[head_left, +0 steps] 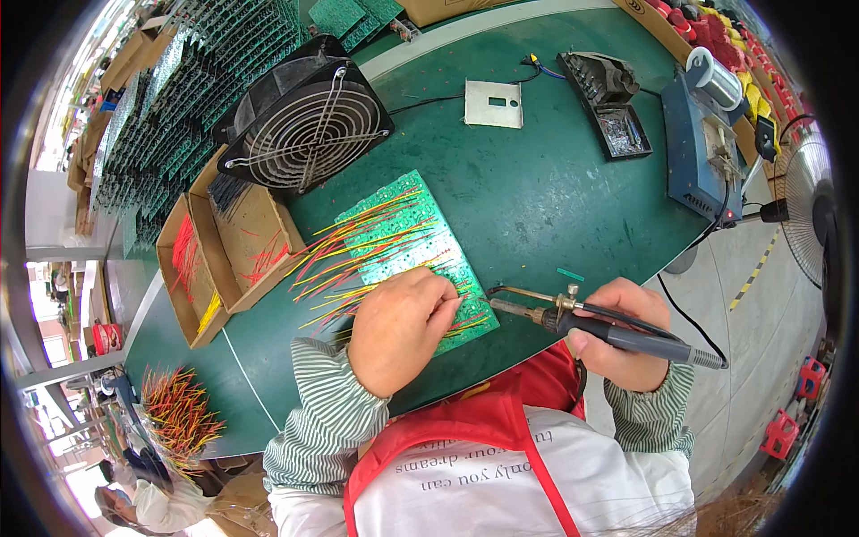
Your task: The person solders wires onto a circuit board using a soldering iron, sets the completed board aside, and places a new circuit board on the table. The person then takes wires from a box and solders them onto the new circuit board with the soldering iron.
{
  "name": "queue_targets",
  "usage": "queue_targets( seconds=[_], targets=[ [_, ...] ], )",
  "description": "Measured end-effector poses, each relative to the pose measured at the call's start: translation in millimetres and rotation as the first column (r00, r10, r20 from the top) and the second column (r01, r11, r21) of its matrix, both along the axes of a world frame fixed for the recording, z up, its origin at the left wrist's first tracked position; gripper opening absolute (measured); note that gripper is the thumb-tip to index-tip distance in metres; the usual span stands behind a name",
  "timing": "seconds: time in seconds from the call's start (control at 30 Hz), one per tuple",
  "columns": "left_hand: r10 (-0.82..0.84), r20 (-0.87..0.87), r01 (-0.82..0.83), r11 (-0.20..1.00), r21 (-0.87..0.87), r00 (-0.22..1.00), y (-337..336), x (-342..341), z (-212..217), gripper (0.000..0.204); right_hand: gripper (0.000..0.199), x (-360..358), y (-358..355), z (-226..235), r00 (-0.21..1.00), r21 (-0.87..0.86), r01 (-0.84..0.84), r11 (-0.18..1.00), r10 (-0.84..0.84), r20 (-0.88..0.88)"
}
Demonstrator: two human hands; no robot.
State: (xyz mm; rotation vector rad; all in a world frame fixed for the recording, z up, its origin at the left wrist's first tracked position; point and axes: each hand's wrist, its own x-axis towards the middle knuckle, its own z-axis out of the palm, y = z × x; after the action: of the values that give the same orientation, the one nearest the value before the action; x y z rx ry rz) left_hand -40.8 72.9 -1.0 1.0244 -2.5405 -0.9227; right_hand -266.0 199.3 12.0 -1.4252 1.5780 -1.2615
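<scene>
A green circuit board lies on the table in front of me, with rows of thin red and yellow wires fanning out over its left edge. My left hand rests over the board's near part, thumb and forefinger closed in a pinch at the near right. What lies between those fingertips is too small to make out; wire ends show close around them. Gripped in my right hand is a soldering iron with a thin solder feed tube clamped on top. Its tip points left, just off the board's right edge.
Behind the board stands a black fan; to its left, a cardboard box holds loose wires. A wire bundle lies at the near left. Back right are a black tray, a metal plate and a blue soldering station with a solder spool.
</scene>
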Motion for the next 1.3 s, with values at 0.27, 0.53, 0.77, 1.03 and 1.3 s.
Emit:
queue_targets(
  seconds=[0.27,0.53,0.77,1.03,1.3],
  targets=[
    [0.105,0.084,-0.120,0.971,0.205,0.991,23,51,30,0.007,0.021,20,6,-3,0.989,-0.097,-0.148,0.984,0.149,0.001],
    [0.110,0.076,-0.125,0.959,0.254,0.991,33,71,9,0.007,0.018,48,-3,-5,0.963,-0.068,-0.260,0.963,0.263,0.056],
    [0.112,0.052,-0.123,0.953,0.278,0.992,33,72,5,0.008,0.018,54,-4,-8,0.963,-0.015,-0.263,0.965,0.264,0.063],
    [0.094,0.068,-0.109,0.955,0.275,0.993,31,69,6,0.009,0.019,52,-8,-7,0.960,-0.022,-0.272,0.962,0.273,0.054],
    [0.095,0.068,-0.111,0.949,0.294,0.993,31,69,6,0.008,0.019,45,-5,-3,0.962,-0.021,-0.272,0.962,0.272,0.019]
  ],
)
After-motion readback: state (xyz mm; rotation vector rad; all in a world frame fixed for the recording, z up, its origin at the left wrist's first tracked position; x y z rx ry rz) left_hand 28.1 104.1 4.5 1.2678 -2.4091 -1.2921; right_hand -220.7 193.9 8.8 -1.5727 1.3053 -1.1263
